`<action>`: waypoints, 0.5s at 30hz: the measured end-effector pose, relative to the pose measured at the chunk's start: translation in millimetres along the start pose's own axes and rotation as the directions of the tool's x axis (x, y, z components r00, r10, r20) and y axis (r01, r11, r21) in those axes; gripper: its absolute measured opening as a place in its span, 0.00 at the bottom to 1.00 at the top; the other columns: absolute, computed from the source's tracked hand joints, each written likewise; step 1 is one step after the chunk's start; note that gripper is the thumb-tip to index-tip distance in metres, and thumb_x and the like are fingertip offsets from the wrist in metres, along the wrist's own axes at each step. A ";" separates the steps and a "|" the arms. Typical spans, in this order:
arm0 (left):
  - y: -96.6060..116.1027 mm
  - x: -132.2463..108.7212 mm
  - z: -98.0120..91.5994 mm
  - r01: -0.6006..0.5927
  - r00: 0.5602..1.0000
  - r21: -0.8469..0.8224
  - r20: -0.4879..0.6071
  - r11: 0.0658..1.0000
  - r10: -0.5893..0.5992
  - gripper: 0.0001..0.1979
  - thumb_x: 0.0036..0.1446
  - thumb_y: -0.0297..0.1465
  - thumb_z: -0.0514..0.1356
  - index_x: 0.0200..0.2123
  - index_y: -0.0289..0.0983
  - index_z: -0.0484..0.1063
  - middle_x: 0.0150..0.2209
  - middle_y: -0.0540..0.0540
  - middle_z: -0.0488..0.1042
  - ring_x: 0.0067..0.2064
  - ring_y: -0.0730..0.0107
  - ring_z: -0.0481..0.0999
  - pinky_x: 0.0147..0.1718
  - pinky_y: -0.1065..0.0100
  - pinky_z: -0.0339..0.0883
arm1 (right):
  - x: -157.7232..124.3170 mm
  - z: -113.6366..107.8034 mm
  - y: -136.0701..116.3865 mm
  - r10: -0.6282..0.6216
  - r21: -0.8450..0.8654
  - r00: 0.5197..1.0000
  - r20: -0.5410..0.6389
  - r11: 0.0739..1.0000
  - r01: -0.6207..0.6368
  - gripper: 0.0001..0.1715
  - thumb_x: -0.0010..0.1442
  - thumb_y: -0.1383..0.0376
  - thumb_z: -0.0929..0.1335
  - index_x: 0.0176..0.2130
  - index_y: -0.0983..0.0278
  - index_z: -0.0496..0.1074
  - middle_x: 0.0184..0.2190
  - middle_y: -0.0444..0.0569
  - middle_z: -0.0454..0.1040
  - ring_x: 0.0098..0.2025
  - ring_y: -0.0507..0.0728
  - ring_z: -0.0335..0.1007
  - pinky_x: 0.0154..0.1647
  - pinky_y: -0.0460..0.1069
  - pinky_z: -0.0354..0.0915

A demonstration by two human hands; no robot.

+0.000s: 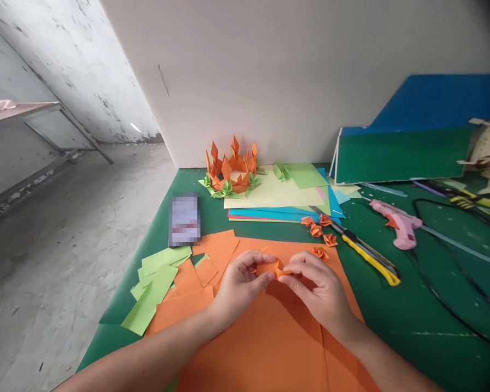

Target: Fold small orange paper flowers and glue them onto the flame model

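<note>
Gripping small folded orange paper piece between fingertips of left hand and right hand, both closed on it, just above orange sheet on bench. Probably light, thin, easily creased or torn; best pinched gently at folded edges. Beyond right hand: small orange rosettes, utility knife.

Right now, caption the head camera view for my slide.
The left hand and right hand pinch a small folded orange paper over an orange sheet on a green table, paper crown behind.
</note>
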State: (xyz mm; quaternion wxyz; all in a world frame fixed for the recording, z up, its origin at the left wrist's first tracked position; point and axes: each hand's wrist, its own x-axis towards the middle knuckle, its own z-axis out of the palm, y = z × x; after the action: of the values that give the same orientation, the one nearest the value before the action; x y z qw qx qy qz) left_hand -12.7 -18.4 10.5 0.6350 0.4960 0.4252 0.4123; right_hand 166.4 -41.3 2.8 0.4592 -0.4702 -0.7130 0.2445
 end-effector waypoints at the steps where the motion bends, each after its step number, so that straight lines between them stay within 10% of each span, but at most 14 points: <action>1: -0.5 0.1 0.2 -0.019 1.000 0.007 0.003 1.000 0.019 0.09 0.52 0.31 0.66 0.39 0.38 0.78 0.41 0.45 0.71 0.43 0.67 0.71 0.38 0.70 0.67 | -0.1 0.4 0.3 0.012 0.002 1.000 0.011 1.000 -0.012 0.03 0.62 0.65 0.69 0.34 0.60 0.72 0.30 0.45 0.68 0.33 0.53 0.67 0.33 0.47 0.64; 15: -6.9 -4.2 2.2 -0.127 0.992 0.210 0.028 0.969 0.124 0.11 0.55 0.25 0.59 0.41 0.39 0.77 0.44 0.43 0.69 0.47 0.63 0.73 0.38 0.68 0.72 | -0.2 4.7 -2.1 0.103 0.010 0.990 0.092 0.995 -0.104 0.06 0.63 0.64 0.67 0.32 0.60 0.71 0.29 0.44 0.67 0.32 0.53 0.67 0.32 0.47 0.63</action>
State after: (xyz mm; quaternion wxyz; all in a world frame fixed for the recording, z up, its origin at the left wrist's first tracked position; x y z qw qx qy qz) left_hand -11.1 -24.1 4.7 0.5545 0.5896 0.4296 0.4003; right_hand 161.4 -42.0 2.2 0.4164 -0.4913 -0.7060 0.2945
